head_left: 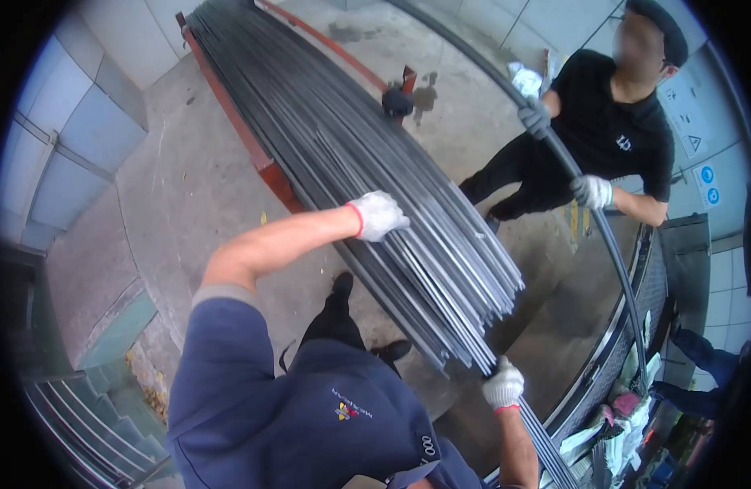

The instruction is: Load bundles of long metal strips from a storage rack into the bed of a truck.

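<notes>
A long stack of dark grey metal rods (343,122) runs from the far left toward the near right, its near ends uneven. My left hand (378,216), in a white glove with a red cuff, is closed on rods at the top of the stack. Lower right, my right hand (503,385), gloved the same way, grips a thin bundle of metal rods (546,448). That bundle sticks out past the stack's ends and runs off the lower edge. My fingertips are partly hidden around the rods.
Red steel rack posts (279,186) support the stack. On the right, a co-worker (612,122) in grey gloves holds a long black pipe (564,155) slantwise. Crumpled plastic wrapping (624,432) lies lower right, near another person's legs (697,375). Metal railings (86,424) and steps stand lower left.
</notes>
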The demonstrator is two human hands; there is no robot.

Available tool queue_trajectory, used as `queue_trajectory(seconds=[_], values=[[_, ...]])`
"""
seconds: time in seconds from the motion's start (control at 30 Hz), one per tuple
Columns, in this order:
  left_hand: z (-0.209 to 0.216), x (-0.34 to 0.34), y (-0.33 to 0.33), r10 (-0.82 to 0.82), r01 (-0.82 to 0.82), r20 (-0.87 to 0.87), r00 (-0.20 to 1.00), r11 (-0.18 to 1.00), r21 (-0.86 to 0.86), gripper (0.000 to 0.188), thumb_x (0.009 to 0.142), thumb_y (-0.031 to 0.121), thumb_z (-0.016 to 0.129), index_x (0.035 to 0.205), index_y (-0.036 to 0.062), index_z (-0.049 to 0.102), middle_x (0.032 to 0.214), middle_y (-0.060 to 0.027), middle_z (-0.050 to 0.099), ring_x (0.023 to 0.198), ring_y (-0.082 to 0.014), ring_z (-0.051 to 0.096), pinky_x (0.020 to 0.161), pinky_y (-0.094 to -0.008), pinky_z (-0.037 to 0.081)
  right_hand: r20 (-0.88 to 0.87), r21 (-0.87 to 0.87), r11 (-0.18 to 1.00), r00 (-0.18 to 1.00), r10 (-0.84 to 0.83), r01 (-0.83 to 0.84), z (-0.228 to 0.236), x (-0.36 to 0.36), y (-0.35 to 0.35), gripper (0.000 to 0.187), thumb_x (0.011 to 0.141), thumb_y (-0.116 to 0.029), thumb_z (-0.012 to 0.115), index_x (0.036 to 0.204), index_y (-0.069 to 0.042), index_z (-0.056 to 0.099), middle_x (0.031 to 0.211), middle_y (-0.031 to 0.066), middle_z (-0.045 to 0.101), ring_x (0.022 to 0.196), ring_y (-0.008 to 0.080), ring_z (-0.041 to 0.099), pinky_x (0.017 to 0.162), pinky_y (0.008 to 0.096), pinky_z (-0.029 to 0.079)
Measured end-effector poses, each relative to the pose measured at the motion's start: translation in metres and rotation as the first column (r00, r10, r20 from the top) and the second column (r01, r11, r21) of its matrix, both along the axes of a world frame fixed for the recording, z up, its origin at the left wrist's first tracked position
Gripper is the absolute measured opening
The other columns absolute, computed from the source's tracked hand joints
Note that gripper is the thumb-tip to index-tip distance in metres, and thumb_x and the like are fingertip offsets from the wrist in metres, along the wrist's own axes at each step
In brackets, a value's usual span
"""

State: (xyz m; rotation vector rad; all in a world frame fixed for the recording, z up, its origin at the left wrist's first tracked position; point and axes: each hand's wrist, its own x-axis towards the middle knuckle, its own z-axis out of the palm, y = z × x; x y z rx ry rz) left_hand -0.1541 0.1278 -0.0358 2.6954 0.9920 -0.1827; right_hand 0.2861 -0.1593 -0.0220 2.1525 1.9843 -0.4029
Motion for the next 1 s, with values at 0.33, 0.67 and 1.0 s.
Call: queue_trajectory(seconds=[0.33, 0.67, 1.0], values=[[-0.048, 0.015, -0.079, 0.776, -0.706, 0.629, 0.046, 0.47, -0.53, 0.074, 0.086, 0.023, 0.079, 0.15, 0.0008, 0.047, 0.146, -0.0204, 0.057, 0.138, -0.0392, 0.053, 0.116, -0.0451, 0.044, 0.004, -0.08, 0.997, 1.0, -0.005, 0.005, -0.018, -0.097, 0.111, 0.041, 0.076, -0.025, 0.077, 0.113, -0.008, 0.068, 0.101, 0.0229, 0.075, 0.096, 0.0415, 0.074, 0.088, 0.05, 0.059], [-0.124, 0.15, -0.107, 0.974, 0.654, -0.184, -0.131, -0.055, -0.755, 0.034, 0.101, 0.037, 0.051, 0.11, 0.0095, 0.068, 0.108, -0.0073, 0.071, 0.102, -0.0244, 0.066, 0.097, -0.0434, 0.052, -0.205, 0.385, 0.916, 0.957, 0.203, -0.112, -0.063, -0.105, 0.094, 0.028, 0.079, -0.012, 0.063, 0.106, -0.005, 0.065, 0.081, 0.0175, 0.07, 0.072, 0.0391, 0.071, 0.065, 0.0532, 0.056], [-0.162, 0.152, -0.074, 0.977, 0.565, -0.211, -0.015, -0.166, -0.808, 0.046, 0.1, 0.043, 0.044, 0.103, 0.006, 0.072, 0.114, -0.0138, 0.073, 0.114, -0.0355, 0.063, 0.11, -0.0513, 0.046, 0.017, 0.375, 0.92, 0.992, -0.129, 0.113, -0.002, 0.092, -0.094, 0.048, 0.084, -0.023, 0.067, 0.13, -0.01, 0.064, 0.111, 0.0137, 0.07, 0.109, 0.0329, 0.068, 0.096, 0.046, 0.052]])
